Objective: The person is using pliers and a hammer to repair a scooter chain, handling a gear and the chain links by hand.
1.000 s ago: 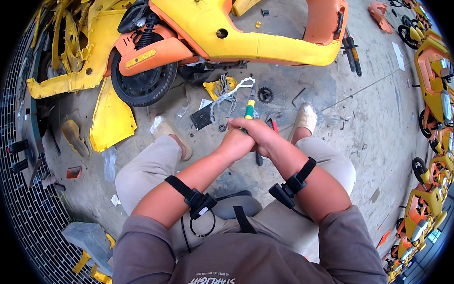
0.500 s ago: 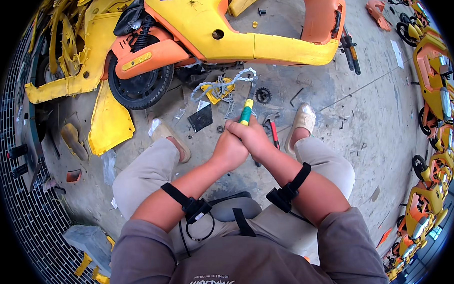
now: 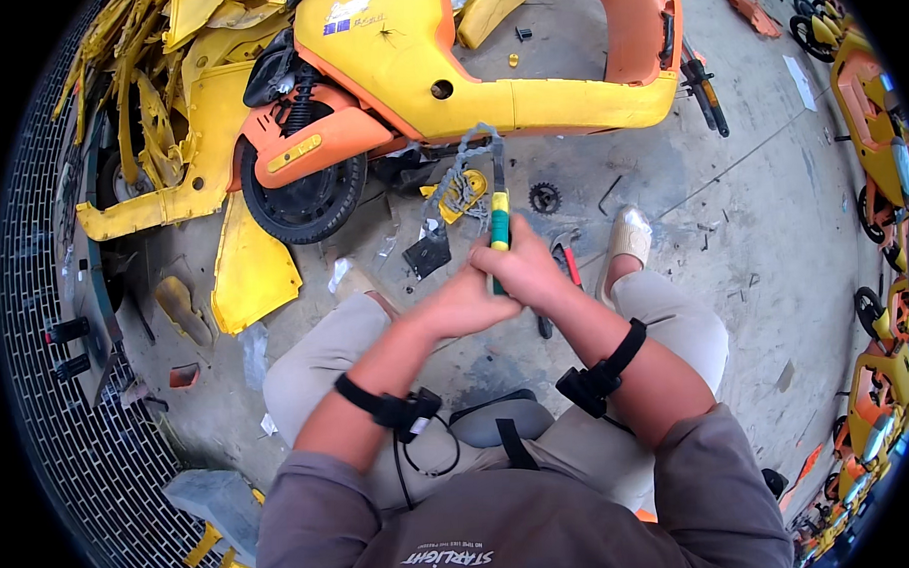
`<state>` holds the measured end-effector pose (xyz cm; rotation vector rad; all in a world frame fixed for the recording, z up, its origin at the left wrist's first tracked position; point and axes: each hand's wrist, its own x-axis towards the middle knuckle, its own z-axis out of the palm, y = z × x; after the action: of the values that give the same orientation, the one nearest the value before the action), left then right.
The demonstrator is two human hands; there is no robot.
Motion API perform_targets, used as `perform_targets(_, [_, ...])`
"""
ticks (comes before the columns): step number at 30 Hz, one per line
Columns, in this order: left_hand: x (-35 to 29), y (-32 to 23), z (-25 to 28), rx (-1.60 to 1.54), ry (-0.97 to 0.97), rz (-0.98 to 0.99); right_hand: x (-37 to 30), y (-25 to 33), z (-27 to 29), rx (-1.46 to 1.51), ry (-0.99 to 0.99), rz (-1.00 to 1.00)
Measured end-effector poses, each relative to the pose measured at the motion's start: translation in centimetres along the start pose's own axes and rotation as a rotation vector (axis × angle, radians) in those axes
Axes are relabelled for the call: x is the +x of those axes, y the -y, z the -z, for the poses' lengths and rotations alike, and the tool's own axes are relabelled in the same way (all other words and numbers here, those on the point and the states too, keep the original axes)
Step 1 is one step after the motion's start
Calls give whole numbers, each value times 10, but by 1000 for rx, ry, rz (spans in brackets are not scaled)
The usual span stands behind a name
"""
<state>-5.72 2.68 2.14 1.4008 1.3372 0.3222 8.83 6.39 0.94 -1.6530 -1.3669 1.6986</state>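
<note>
Both my hands are together in front of my knees on pliers [image 3: 500,217] with green and yellow handles. My right hand [image 3: 527,268] is wrapped round the handle. My left hand [image 3: 467,302] is closed against its lower end, its fingers partly hidden. The metal head points away from me, seen edge-on. A silver chain [image 3: 462,162] arches from the head's tip and hangs down to the left, blurred. It passes close to a yellow piece [image 3: 474,191] on the floor. Whether the jaws bite a link cannot be told.
A yellow and orange scooter body [image 3: 558,104] lies across the far side, with its black wheel [image 3: 306,194] at left. A sprocket [image 3: 545,197], a hex key [image 3: 610,193] and a red-handled tool [image 3: 572,265] lie nearby. Yellow panels [image 3: 159,124] pile up far left; scooters [image 3: 874,119] line the right.
The whole view has shifted slightly. The pliers stand more upright, and the chain's hanging part has lifted and swung. My left hand sits lower against the handle, its grip looking looser.
</note>
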Motion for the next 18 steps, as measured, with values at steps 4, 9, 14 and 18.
perform_targets(4, [-25, -60, 82, -35, 38, 254, -6, 5, 29, -48, 96, -63])
perform_targets(9, [-5, -17, 91, -235, -587, -110, -28, 2, 23, -108, 317, -39])
perform_targets(14, [-13, -11, 109, -192, -388, -61, -22, -4, 26, -241, 296, 64])
perform_targets(18, [-22, -6, 123, -183, -355, -9, -25, 43, 36, -450, 310, 21])
